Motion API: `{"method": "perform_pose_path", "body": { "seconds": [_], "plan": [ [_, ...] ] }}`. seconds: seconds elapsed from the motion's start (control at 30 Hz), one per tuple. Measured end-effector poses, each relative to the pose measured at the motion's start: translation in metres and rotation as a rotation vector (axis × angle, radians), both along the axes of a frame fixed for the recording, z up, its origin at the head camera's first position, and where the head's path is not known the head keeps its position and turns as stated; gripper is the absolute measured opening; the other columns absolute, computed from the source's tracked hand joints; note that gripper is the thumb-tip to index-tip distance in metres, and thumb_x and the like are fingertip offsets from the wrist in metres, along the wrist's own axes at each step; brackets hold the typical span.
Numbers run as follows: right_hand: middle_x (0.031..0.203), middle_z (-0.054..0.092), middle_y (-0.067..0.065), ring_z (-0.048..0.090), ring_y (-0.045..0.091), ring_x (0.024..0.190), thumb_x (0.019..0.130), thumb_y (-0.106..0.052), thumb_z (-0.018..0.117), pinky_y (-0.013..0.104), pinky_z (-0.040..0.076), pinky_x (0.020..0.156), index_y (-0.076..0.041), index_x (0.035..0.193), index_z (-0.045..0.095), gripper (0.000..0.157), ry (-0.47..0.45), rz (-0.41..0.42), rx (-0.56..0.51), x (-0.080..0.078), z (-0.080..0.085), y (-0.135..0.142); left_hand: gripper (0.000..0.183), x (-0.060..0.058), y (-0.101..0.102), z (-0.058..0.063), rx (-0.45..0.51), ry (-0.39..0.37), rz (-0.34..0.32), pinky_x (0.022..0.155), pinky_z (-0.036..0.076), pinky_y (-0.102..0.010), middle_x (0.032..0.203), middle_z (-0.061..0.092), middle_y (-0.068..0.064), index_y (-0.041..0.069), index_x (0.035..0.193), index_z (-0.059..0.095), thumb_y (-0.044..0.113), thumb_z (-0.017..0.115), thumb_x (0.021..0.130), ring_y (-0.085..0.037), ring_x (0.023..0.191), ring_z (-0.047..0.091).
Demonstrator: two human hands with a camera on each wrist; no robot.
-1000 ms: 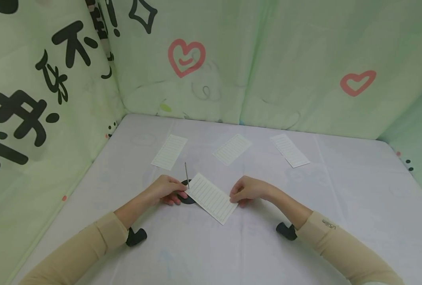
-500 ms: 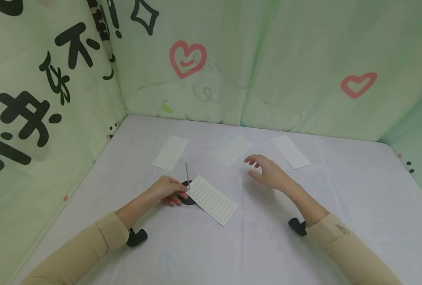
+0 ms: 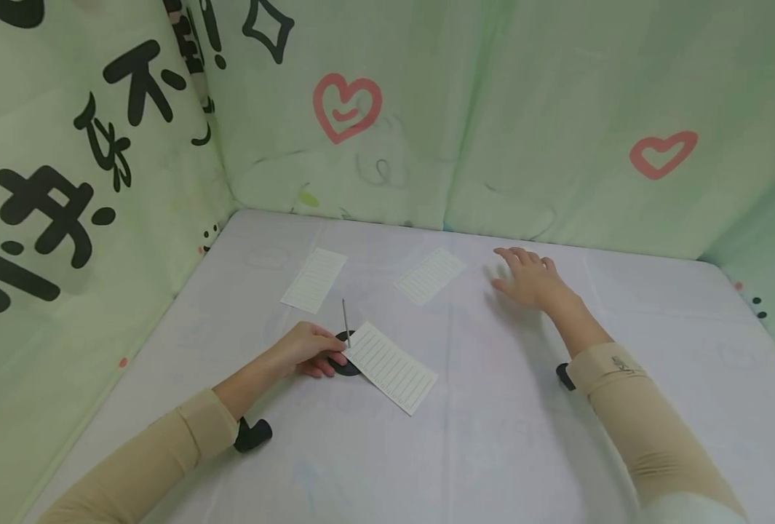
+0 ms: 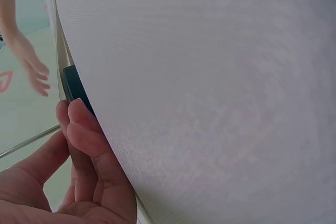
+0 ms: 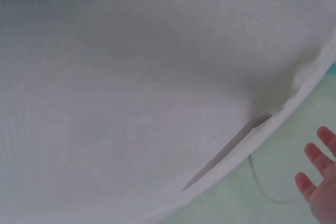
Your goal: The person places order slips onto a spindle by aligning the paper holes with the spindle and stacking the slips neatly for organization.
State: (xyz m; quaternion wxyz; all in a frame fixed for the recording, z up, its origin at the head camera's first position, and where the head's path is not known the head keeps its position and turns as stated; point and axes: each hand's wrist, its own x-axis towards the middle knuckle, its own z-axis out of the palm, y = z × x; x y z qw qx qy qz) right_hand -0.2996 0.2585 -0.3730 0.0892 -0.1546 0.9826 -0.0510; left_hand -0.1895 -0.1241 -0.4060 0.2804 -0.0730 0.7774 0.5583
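My left hand [image 3: 311, 351] pinches the left corner of a white lined paper slip [image 3: 394, 369], its thumb and fingers beside a receipt spike. The spike's thin metal rod [image 3: 345, 320] rises at that corner from a round black base [image 3: 346, 367], partly covered by slip and hand. In the left wrist view the fingers [image 4: 86, 140] are bunched at the dark base [image 4: 79, 87], and the rod [image 4: 31, 140] slants off left. My right hand [image 3: 530, 280], fingers spread, is over the table's back right. Under it, the right wrist view shows a paper edge [image 5: 226, 150].
Two more lined slips lie toward the back, one at the left [image 3: 314, 281] and one near the middle [image 3: 430, 276]. The white tabletop [image 3: 518, 437] meets printed green curtains [image 3: 544, 116] at the back and sides.
The right hand has let go of the slip at the spike and moved right and back, over where another slip lay in view. The left hand keeps its hold at the spike.
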Motion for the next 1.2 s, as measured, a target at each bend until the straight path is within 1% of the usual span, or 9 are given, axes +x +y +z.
{"method": "perform_pose_path", "body": {
  "seconds": [0.2, 0.37, 0.47, 0.6, 0.77, 0.97, 1.07, 1.2],
  "plan": [
    [0.143, 0.017, 0.024, 0.015, 0.046, 0.129, 0.094, -0.038, 0.041, 0.061, 0.010, 0.099, -0.007, 0.143, 0.016, 0.063, -0.043, -0.031, 0.042, -0.020, -0.004, 0.020, 0.022, 0.000, 0.001, 0.001, -0.006, -0.008, 0.007, 0.045, 0.045, -0.019, 0.071, 0.068, -0.002, -0.003, 0.098, 0.063, 0.015, 0.060, 0.086, -0.010, 0.049, 0.058],
    [0.143, 0.014, 0.026, 0.011, 0.047, 0.130, 0.095, -0.039, 0.039, 0.063, 0.006, 0.099, -0.005, 0.144, 0.013, 0.065, -0.080, -0.105, 0.039, -0.032, -0.010, 0.036, 0.024, 0.000, -0.001, 0.003, -0.005, -0.007, -0.010, 0.046, 0.045, -0.019, 0.071, 0.068, -0.002, -0.004, 0.100, 0.062, 0.015, 0.059, 0.086, -0.009, 0.050, 0.059],
    [0.143, 0.013, 0.027, 0.009, 0.048, 0.129, 0.094, -0.040, 0.037, 0.065, 0.005, 0.099, -0.003, 0.143, 0.012, 0.066, -0.093, -0.149, 0.022, -0.036, -0.013, 0.043, 0.024, 0.000, -0.001, 0.003, -0.006, -0.005, -0.014, 0.046, 0.045, -0.019, 0.072, 0.068, -0.002, -0.004, 0.101, 0.062, 0.015, 0.059, 0.086, -0.009, 0.050, 0.058],
    [0.142, 0.013, 0.029, 0.008, 0.049, 0.129, 0.094, -0.040, 0.036, 0.065, 0.003, 0.099, -0.002, 0.142, 0.012, 0.066, -0.101, -0.196, 0.004, -0.039, -0.017, 0.047, 0.024, 0.001, -0.002, 0.003, -0.010, -0.002, -0.021, 0.046, 0.045, -0.019, 0.072, 0.068, -0.002, -0.004, 0.101, 0.062, 0.015, 0.059, 0.086, -0.009, 0.049, 0.058],
    [0.141, 0.014, 0.031, 0.009, 0.050, 0.128, 0.095, -0.041, 0.033, 0.065, 0.001, 0.100, 0.001, 0.142, 0.014, 0.067, -0.081, -0.248, -0.017, -0.038, -0.019, 0.044, 0.023, 0.000, -0.002, 0.003, -0.014, -0.009, -0.011, 0.046, 0.045, -0.019, 0.072, 0.068, -0.002, -0.003, 0.100, 0.063, 0.015, 0.060, 0.086, -0.009, 0.049, 0.059],
    [0.141, 0.012, 0.035, 0.007, 0.053, 0.127, 0.095, -0.040, 0.029, 0.066, -0.002, 0.100, 0.005, 0.142, 0.013, 0.067, -0.079, -0.270, -0.040, -0.035, -0.020, 0.039, 0.024, 0.000, -0.003, 0.002, -0.012, -0.001, -0.025, 0.046, 0.045, -0.019, 0.073, 0.068, -0.002, -0.004, 0.100, 0.063, 0.015, 0.060, 0.086, -0.009, 0.050, 0.059],
    [0.140, 0.013, 0.036, 0.009, 0.054, 0.126, 0.097, -0.037, 0.026, 0.067, 0.000, 0.098, 0.007, 0.141, 0.014, 0.064, -0.072, -0.275, -0.029, -0.034, -0.020, 0.037, 0.023, 0.000, -0.003, 0.001, -0.011, -0.004, -0.023, 0.046, 0.045, -0.019, 0.073, 0.068, -0.003, -0.003, 0.099, 0.064, 0.015, 0.060, 0.086, -0.009, 0.050, 0.059],
    [0.138, 0.014, 0.036, 0.011, 0.053, 0.126, 0.097, -0.035, 0.026, 0.066, 0.003, 0.098, 0.009, 0.138, 0.016, 0.061, -0.069, -0.279, -0.017, -0.034, -0.020, 0.035, 0.022, 0.000, -0.002, -0.001, -0.016, -0.006, -0.020, 0.045, 0.045, -0.019, 0.073, 0.068, -0.003, -0.002, 0.097, 0.065, 0.016, 0.060, 0.086, -0.010, 0.050, 0.059]
  ]
}}
